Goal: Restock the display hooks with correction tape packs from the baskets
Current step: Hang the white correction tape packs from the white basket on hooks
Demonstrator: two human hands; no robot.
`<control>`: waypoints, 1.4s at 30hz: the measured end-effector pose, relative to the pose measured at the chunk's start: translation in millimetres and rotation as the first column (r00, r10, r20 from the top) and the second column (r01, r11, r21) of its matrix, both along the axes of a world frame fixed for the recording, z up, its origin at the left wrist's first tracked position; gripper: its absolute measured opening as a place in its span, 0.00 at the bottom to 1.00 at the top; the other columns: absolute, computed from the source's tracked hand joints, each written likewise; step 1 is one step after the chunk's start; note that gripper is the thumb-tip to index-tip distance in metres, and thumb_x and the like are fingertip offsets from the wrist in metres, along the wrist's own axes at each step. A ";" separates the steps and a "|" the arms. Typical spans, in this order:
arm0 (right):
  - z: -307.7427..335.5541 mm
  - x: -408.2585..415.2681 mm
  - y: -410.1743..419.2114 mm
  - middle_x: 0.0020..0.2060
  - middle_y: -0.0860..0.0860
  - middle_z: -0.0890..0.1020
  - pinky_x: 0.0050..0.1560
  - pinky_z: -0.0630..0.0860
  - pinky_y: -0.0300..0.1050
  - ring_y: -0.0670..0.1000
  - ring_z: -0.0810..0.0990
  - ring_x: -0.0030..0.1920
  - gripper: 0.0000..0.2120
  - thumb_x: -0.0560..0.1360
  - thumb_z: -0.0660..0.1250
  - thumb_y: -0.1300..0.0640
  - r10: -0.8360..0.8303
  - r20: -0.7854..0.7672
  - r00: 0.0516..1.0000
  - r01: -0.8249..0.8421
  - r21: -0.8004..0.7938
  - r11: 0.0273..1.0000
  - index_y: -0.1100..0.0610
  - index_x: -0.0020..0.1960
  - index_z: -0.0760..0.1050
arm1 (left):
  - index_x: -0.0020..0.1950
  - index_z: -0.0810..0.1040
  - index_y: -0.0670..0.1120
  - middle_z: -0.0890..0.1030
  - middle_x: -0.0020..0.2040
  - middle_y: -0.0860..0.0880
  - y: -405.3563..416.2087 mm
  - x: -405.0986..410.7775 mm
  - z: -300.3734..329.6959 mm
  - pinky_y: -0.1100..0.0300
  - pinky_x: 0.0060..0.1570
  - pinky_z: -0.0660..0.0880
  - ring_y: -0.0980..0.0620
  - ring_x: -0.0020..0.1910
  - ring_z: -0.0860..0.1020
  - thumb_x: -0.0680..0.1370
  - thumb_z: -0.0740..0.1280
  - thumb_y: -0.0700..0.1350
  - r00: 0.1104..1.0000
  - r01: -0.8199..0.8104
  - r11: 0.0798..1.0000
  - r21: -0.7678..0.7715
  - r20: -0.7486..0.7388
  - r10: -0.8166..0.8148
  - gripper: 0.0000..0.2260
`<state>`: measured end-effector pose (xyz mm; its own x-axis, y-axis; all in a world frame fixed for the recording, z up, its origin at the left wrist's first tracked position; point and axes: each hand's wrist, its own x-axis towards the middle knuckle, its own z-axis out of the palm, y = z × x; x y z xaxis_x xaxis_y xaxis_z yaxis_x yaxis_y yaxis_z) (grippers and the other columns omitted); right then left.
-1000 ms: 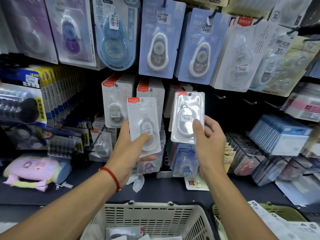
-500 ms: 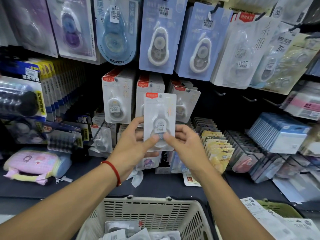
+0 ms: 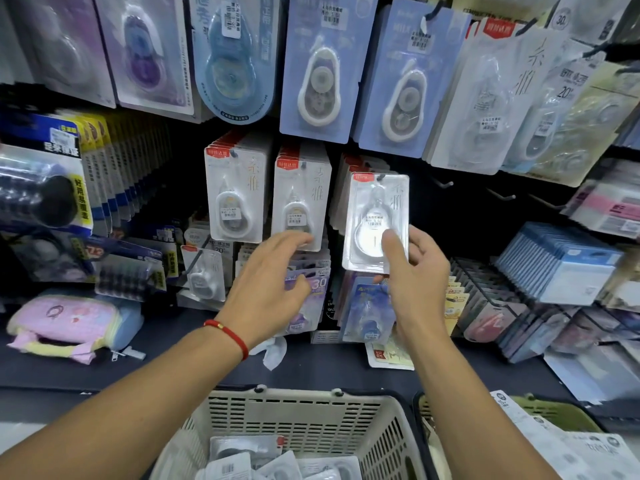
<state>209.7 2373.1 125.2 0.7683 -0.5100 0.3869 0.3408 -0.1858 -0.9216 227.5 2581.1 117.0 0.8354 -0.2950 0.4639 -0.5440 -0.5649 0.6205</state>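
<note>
With our right hand (image 3: 417, 271) pinching the clear-blistered white correction tape pack (image 3: 375, 221) at the third hook and our left hand (image 3: 268, 278) loose-fingered, we should align its hole squarely before sliding.

Stationery shop (price-tagged hanging packs (image 3: 375, 220))

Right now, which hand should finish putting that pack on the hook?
The right hand. It already pinches the pack, whose top hole sits by the third hook. The left hand is open and holds nothing, hovering below the middle stack.
</note>
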 end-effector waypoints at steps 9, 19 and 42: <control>-15.4 11.9 -14.9 0.76 0.55 0.71 0.75 0.67 0.54 0.56 0.69 0.76 0.26 0.83 0.66 0.55 -0.281 -0.144 0.949 0.073 -0.766 0.639 0.58 0.80 0.65 | 0.79 0.69 0.44 0.57 0.85 0.45 -10.1 26.9 -0.8 0.55 0.82 0.48 0.46 0.84 0.52 0.77 0.68 0.37 0.965 -0.097 0.955 0.280 0.262 0.021 0.29; -12.1 81.5 -10.3 0.83 0.57 0.57 0.69 0.71 0.61 0.59 0.58 0.81 0.34 0.79 0.68 0.59 -0.349 -0.115 0.930 -0.046 -0.979 0.200 0.55 0.82 0.60 | 0.81 0.64 0.47 0.46 0.86 0.47 -4.8 36.6 -11.5 0.45 0.82 0.52 0.48 0.85 0.43 0.76 0.67 0.38 0.980 -0.069 0.925 0.375 0.201 -0.008 0.33; -116.5 15.6 2.2 0.46 0.51 0.83 0.38 0.76 0.51 0.57 0.80 0.36 0.17 0.77 0.65 0.61 0.084 -0.162 0.983 -0.181 -0.805 0.565 0.57 0.66 0.72 | 0.75 0.72 0.47 0.72 0.74 0.46 83.0 -24.5 -102.3 0.44 0.64 0.72 0.41 0.71 0.70 0.77 0.66 0.41 0.995 0.078 0.696 0.714 -0.093 -0.016 0.25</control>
